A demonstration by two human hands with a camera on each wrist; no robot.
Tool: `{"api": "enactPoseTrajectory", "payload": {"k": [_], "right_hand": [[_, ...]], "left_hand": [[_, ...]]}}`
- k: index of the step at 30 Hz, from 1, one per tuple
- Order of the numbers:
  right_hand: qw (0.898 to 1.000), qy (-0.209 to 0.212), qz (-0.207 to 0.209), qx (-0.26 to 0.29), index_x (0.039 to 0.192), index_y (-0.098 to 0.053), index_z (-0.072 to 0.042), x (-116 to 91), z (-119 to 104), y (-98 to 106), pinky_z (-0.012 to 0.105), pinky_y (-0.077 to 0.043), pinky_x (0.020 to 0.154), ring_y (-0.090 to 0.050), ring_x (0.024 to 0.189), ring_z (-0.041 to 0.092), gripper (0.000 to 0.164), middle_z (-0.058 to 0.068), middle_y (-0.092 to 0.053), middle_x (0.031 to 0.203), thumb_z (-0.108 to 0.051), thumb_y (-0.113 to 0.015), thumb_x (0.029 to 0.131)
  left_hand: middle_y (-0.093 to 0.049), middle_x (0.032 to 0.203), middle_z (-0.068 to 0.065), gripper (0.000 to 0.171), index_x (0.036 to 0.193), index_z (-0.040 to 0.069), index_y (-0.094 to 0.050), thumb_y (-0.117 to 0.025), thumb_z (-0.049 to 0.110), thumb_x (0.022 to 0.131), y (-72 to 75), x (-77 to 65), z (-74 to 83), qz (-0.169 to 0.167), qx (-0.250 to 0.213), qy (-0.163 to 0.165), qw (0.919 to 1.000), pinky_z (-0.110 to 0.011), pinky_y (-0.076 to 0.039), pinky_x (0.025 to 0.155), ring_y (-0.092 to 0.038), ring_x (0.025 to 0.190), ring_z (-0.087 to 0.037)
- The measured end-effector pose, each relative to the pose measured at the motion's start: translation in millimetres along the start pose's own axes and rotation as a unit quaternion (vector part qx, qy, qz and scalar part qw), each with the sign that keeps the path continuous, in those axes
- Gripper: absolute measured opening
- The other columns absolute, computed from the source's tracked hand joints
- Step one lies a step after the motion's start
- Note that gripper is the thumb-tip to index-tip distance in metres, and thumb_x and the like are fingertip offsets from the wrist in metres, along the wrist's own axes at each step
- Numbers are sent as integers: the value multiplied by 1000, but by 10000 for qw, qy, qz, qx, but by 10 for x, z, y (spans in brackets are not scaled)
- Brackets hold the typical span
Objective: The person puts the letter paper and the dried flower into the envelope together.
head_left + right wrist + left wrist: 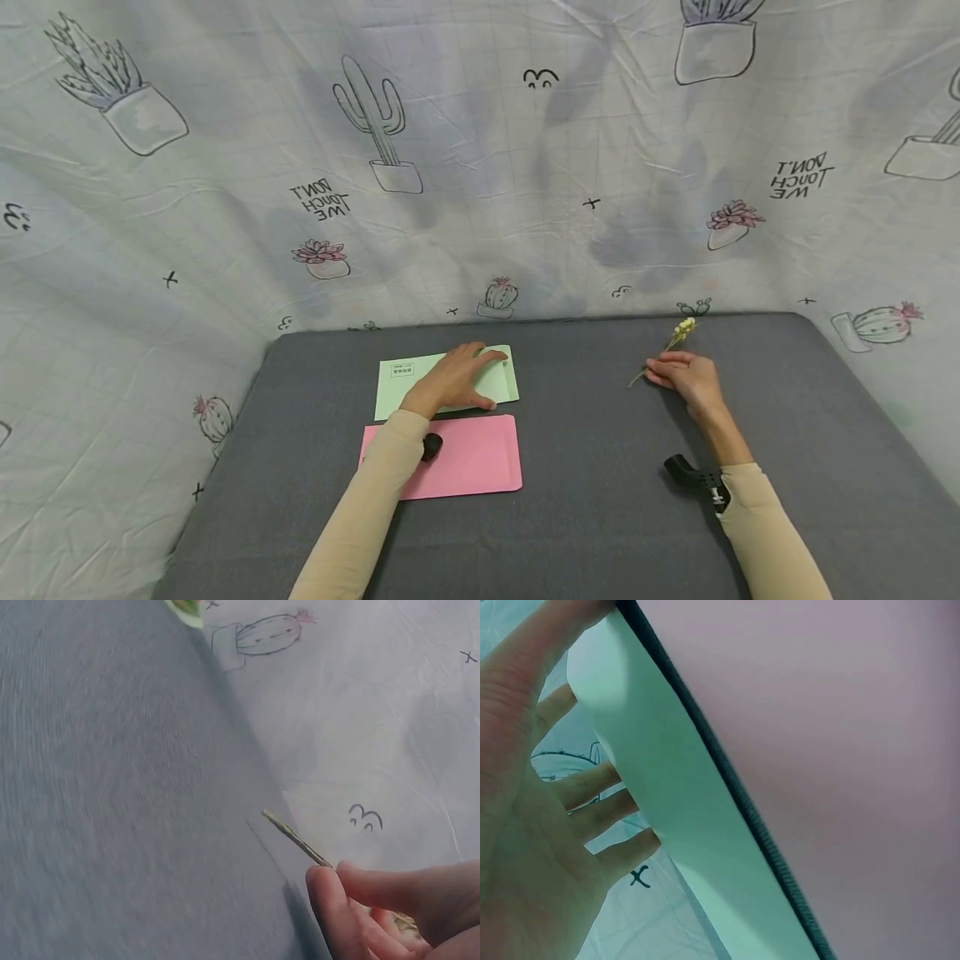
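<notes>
A pale green envelope (396, 390) with a small printed box lies flat on the grey table. My left hand (459, 377) rests over its right half, fingers spread to the far edge and thumb near the close edge. In the left wrist view the fingertips (634, 844) touch the green envelope (667, 772). Over to the right, my right hand (688, 382) pinches the thin stem of a yellow flower sprig (683, 330) between thumb and fingers. The cut stem end (296, 840) sticks out past the fingertips in the right wrist view, with the blossom mostly hidden.
Just below the green envelope lies a pink envelope (480, 454), partly covered by my left forearm. Black wrist mounts (432, 447) sit at both sleeves. A white curtain (465, 150) printed with cacti hangs behind the grey table (585, 500) and along its sides.
</notes>
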State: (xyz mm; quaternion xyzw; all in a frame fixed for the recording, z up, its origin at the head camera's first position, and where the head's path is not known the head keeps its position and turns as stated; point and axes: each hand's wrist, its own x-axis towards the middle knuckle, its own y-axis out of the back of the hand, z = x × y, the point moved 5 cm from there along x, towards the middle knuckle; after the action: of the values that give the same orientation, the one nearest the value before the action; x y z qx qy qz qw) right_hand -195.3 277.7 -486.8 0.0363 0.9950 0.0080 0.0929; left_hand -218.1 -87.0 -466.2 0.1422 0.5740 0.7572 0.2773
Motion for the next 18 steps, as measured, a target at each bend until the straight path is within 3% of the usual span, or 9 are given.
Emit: {"api": "enactPoseTrajectory", "payload": {"k": [4, 7, 14, 18], "right_hand": [[9972, -358, 60, 653, 146, -16, 17, 3, 21, -29, 23, -55, 80, -70, 77, 2, 68, -9, -69, 79, 3, -58, 95], [9900, -615, 63, 1267, 152, -1, 10, 4, 24, -60, 23, -53, 84, -70, 80, 3, 79, -8, -70, 81, 5, -56, 95], [9771, -705, 294, 1986, 154, 0, 5, 11, 6, -111, 22, -53, 84, -71, 81, 5, 78, -5, -71, 81, 8, -52, 96], [9747, -516, 352, 2145, 152, -12, 8, 12, -3, -156, 23, -53, 85, -71, 83, 7, 69, -3, -71, 84, 9, -51, 96]], "left_hand": [[-40, 147, -17, 78, 144, 26, -46, -84, 38, 77, 14, -1, 10, -12, 14, -39, 10000, -51, -28, 113, -37, 137, -36], [-39, 148, -17, 78, 145, 24, -46, -83, 37, 77, 16, -4, 6, -24, -14, -32, 10000, -51, -28, 113, -37, 137, -36], [-41, 145, -18, 77, 144, 22, -47, -84, 35, 77, 5, -6, 8, 24, -49, -73, 10000, -52, -29, 112, -38, 135, -37], [-40, 147, -17, 78, 144, 25, -47, -84, 37, 76, 12, -13, 20, -43, -107, 0, 9999, -52, -27, 114, -37, 137, -37]]}}
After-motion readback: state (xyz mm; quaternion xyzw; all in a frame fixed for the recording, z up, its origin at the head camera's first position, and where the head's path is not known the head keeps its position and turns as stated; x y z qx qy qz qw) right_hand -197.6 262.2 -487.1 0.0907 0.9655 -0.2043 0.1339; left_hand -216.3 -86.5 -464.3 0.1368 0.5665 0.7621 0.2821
